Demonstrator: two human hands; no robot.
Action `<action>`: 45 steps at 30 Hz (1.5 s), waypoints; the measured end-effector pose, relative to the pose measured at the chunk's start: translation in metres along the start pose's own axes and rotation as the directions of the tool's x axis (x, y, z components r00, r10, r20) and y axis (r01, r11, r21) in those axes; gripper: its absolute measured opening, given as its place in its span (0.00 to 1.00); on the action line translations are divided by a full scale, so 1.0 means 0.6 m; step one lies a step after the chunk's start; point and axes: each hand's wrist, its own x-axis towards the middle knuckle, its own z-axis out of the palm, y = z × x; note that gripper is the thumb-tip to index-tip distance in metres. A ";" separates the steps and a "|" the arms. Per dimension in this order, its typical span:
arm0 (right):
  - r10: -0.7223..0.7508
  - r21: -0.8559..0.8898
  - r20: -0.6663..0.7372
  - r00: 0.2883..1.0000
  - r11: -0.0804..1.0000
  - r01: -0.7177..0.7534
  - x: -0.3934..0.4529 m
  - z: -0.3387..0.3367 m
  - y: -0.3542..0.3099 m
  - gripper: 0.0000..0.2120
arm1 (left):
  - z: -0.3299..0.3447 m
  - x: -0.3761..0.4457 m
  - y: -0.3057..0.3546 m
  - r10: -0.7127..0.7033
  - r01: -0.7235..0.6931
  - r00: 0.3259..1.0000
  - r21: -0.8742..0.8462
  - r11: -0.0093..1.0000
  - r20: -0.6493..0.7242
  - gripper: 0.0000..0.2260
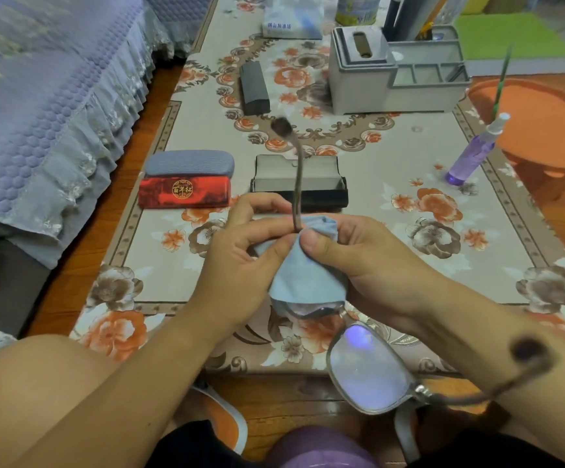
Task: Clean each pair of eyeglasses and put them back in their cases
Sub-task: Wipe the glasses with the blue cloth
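Observation:
Grey-framed eyeglasses (pixel 368 369) hang in front of me, one lens bare near the table's front edge, the other wrapped in a light blue cloth (pixel 308 278). My left hand (pixel 240 251) and my right hand (pixel 358 255) both pinch the cloth around that lens and hinge. One temple arm sticks up and away from me, the other reaches right over my right forearm. An open black case (pixel 299 179) lies just beyond my hands. Left of it sit a red case (pixel 184 194) and a blue-grey case (pixel 190 162), both closed. A dark case (pixel 254 86) lies farther back.
A purple spray bottle (pixel 473 153) stands at the right of the floral tablecloth (pixel 409 157). A grey organiser box (pixel 395 72) sits at the back, with a tissue pack (pixel 291 25) and a tin behind it. A bed with a lilac cover (pixel 44 96) runs along the left; an orange stool (pixel 551 130) stands right.

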 end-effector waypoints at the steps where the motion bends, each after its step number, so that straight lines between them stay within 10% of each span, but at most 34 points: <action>1: 0.004 0.001 0.009 1.000 1.000 -0.004 0.001 0.003 -0.003 0.12 | 0.000 0.000 -0.001 -0.013 0.012 1.000 -0.037 0.999 -0.013 0.11; 10: 0.185 -0.240 0.092 0.978 0.958 -0.158 -0.004 -0.008 -0.006 0.03 | 0.012 -0.015 0.000 0.197 -0.195 0.980 0.131 0.972 0.002 0.06; 12: 0.162 -0.303 0.054 0.985 0.943 -0.139 -0.001 -0.001 -0.004 0.17 | 0.018 -0.015 -0.002 0.230 -0.231 0.973 0.115 0.966 0.020 0.05; 21: 0.198 -0.195 0.115 0.973 0.965 -0.173 -0.006 -0.007 -0.001 0.05 | -0.007 0.006 -0.001 -0.058 0.119 0.974 -0.280 0.953 0.217 0.04; 29: 0.255 -0.266 0.120 0.959 0.939 -0.217 -0.004 0.008 0.008 0.06 | 0.015 -0.015 -0.013 0.181 -0.181 0.983 0.137 0.974 0.013 0.05; 39: 0.084 -0.227 -0.042 0.996 0.970 -0.091 -0.002 0.000 0.008 0.06 | 0.014 -0.005 -0.018 0.043 -0.046 0.995 -0.034 0.998 -0.087 0.05; 45: 0.316 -0.220 0.256 0.914 0.939 -0.263 -0.010 -0.028 0.002 0.13 | 0.010 -0.014 -0.002 0.200 -0.200 0.980 0.029 0.979 0.017 0.08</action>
